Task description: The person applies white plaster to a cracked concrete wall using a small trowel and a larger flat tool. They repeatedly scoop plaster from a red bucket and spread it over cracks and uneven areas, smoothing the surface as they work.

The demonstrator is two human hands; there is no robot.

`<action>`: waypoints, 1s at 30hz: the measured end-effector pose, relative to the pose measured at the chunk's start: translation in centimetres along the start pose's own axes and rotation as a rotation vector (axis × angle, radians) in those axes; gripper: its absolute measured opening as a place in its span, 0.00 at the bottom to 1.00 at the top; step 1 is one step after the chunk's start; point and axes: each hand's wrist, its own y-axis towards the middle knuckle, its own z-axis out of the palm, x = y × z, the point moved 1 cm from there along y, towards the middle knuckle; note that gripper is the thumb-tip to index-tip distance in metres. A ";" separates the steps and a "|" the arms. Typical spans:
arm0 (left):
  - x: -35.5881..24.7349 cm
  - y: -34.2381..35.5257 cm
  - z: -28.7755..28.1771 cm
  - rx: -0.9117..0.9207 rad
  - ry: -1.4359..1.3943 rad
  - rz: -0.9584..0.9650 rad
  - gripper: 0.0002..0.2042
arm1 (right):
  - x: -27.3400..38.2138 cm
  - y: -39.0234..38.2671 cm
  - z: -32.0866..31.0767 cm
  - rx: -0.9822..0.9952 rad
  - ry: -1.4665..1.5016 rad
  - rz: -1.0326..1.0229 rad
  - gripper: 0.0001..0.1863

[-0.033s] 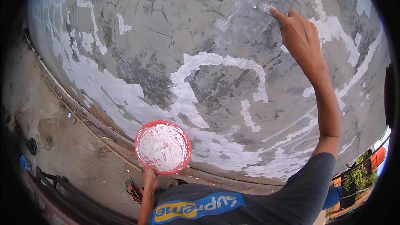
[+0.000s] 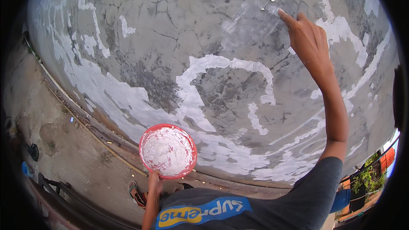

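My left hand [image 2: 155,182] grips the near rim of a round red bowl [image 2: 192,164], low and left of centre. White putty [image 2: 167,151] coats the inside of the bowl, with red streaks showing through. Up at the right, my right hand [image 2: 310,42] is closed on a flat putty knife [image 2: 273,8], its index finger stretched along the blade. The blade lies at the grey wall [image 2: 140,0], and small white lumps sit at its corners. A thin smeared patch [image 2: 247,24] spreads beside the blade. The knife's handle is hidden in my palm.
Cracks and white putty patches [image 2: 204,63] cover much of the wall. Along its foot, a long thin pole [image 2: 102,141] lies on the dirt ground [image 2: 64,145]. Dark metal bars [image 2: 55,183] stand at lower left; a plant [image 2: 370,179] grows at far right.
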 end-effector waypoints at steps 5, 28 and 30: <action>-5.1 2.7 -1.6 0.067 0.066 -0.050 0.22 | 1.4 -2.3 -1.3 0.126 0.142 0.218 0.19; -27.8 2.5 -6.2 0.196 0.094 0.009 0.20 | 42.4 -16.9 -2.6 0.891 1.226 -0.051 0.26; -27.8 2.0 -5.6 0.135 0.063 0.080 0.23 | 42.6 -17.1 -2.7 0.925 1.214 -0.086 0.26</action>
